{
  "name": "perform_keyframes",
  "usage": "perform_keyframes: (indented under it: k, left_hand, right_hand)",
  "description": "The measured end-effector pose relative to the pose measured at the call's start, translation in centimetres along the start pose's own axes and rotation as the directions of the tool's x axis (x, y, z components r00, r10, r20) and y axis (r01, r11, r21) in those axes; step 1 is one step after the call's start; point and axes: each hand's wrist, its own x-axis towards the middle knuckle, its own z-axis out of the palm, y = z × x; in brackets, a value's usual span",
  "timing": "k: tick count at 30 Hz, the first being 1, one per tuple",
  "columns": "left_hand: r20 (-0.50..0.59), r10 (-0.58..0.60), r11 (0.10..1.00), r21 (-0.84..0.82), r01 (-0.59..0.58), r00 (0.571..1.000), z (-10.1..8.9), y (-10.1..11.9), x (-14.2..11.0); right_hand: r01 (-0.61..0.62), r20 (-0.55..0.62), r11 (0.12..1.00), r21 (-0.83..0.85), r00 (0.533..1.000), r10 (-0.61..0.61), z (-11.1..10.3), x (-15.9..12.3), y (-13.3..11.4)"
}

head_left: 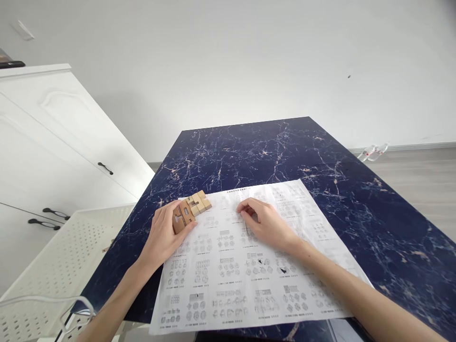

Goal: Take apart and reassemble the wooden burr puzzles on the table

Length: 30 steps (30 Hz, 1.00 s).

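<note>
Brown wooden blocks (184, 216) are held by the left grip (164, 232), with the thumb on the near side and the fingers on the far side. Pale wooden blocks (199, 203) are set right beside them, touching. All are found at the far left corner of a big paper sheet (221, 280), which is spread on the dark blue bench (245, 156). The right grip (265, 222) is kept narrow over the sheet, with its fingers curled; whether anything is pinched there cannot be told.

The blocks are likely to be felt as light, hard and stiff. They should not be squashed by a squeeze, but the thin parts by the notches might be chipped by a drop. Each is best taken by two flat sides, since loose blocks could be pushed apart. The sheet looks thin and creased, so it could be torn.
</note>
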Motion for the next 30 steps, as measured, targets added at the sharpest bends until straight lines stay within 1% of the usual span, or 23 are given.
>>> perform_keyframes:
  k: [4,7,9,12,15,22,27,30]
  left_hand:
    - [0.000,0.008,1.000,-0.008,-0.008,1.000,-0.2,-0.1,-0.5]
    - [-0.005,-0.003,1.000,0.000,0.003,1.000,-0.7,-0.6,-1.5]
    - [0.003,-0.048,0.999,0.002,0.048,0.999,-1.1,-1.2,-2.4]
    - [0.048,-0.137,0.990,-0.010,0.138,0.989,-1.9,-2.0,-3.7]
    - [0.083,-0.182,0.982,-0.031,0.186,0.980,-2.6,-2.3,-4.4]
    - [0.094,-0.206,0.977,-0.031,0.210,0.974,-3.3,-2.9,-4.5]
    - [0.062,-0.183,0.982,-0.025,0.185,0.981,-3.7,-3.7,-4.5]
    - [0.060,-0.175,0.984,-0.014,0.176,0.983,-3.6,-3.7,-4.2]
  right_hand:
    - [-0.013,0.010,1.000,0.001,1.000,0.013,-0.1,0.0,-0.3]
    - [-0.016,0.012,1.000,0.000,1.000,0.016,-0.1,0.1,-0.3]
    - [-0.020,0.021,1.000,-0.001,1.000,0.020,-0.1,0.1,-0.2]
    - [-0.020,0.031,1.000,0.002,0.999,0.020,0.0,0.0,0.1]
    - [-0.024,0.029,1.000,-0.008,0.999,0.024,0.0,-0.1,0.1]
    - [-0.045,0.033,0.999,-0.011,0.998,0.045,-0.1,0.1,-0.3]
    - [-0.045,0.038,0.999,-0.005,0.998,0.045,0.0,0.0,-0.2]
    - [-0.051,0.040,0.999,-0.007,0.998,0.051,-0.1,-0.1,-0.2]
